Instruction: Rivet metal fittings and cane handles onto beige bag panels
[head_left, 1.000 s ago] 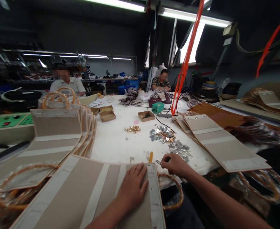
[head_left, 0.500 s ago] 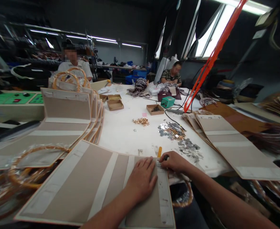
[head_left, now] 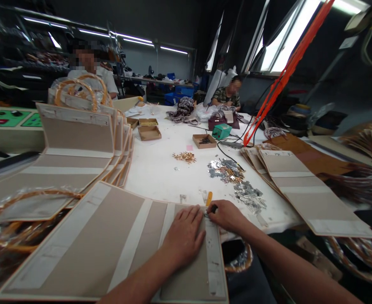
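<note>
- Your left hand (head_left: 187,232) lies flat on a beige bag panel (head_left: 97,228), fingers extended and gripping nothing, at the near side of the white worktop (head_left: 150,179).
- Your right hand (head_left: 225,216) is at the panel's far right corner, fingers curled closed on a small dark piece (head_left: 215,208); what it is cannot be made out.
- A pale edge strip (head_left: 213,257) with dark marks runs down that side; a yellow strip (head_left: 209,198) lies just beyond the corner.
- Should your left palm slip or ease off, the panel could skew, leaving the dark piece off its place on the edge strip.
- A plastic-wrapped handle (head_left: 248,258) shows past the panel's right edge, above your lap; if joined to it, which is hidden, a snag could tug the panel askew.
- Silver metal plates (head_left: 249,196) lie loose near your right hand; a wide sweep might scatter them toward the gold-coloured fittings (head_left: 185,157).
- At left, stacked panels (head_left: 78,133) stand close by; a shove that way could unsettle them.
</note>
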Available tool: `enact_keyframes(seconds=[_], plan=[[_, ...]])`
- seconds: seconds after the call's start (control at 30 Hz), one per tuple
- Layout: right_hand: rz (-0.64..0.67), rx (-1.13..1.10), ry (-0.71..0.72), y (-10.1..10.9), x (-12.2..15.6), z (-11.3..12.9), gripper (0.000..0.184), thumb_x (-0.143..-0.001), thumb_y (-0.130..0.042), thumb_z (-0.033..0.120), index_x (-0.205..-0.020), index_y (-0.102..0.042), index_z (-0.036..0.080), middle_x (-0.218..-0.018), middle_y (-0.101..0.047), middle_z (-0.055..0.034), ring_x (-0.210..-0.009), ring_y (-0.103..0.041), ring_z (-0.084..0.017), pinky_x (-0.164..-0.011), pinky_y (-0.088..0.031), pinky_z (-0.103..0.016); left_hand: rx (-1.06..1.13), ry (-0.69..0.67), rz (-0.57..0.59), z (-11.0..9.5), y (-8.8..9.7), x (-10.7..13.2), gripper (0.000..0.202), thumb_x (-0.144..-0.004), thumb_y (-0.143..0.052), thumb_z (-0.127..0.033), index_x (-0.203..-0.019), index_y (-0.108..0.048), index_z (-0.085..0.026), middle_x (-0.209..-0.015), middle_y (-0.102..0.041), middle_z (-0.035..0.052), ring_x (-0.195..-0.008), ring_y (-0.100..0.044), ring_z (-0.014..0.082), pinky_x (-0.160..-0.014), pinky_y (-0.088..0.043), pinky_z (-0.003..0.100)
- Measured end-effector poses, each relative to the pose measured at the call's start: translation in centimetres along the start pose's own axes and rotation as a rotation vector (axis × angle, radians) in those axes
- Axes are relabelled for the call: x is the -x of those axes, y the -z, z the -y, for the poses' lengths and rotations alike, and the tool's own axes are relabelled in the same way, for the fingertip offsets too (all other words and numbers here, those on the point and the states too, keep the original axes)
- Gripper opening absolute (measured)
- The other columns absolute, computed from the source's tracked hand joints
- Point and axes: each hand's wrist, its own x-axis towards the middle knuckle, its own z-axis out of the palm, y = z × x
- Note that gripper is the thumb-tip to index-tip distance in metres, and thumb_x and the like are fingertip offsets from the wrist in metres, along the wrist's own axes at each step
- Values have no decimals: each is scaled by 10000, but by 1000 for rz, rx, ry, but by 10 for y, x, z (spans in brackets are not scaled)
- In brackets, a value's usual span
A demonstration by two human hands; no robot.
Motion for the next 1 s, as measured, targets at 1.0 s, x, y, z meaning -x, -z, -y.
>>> enact_keyframes(seconds=[1.0], plan=[[-455, -1125, 360, -4, 2, 32, 498, -984, -627, 459, -608, -479, 168, -512, -442, 7, -440, -413, -94, -461, -337, -252, 22, 24, 28, -5, 8, 2, 636, -1028, -407, -468, -1602, -355, -202, -1682, -328, 69, -1538, -313, 290, -1303, -266, 512]])
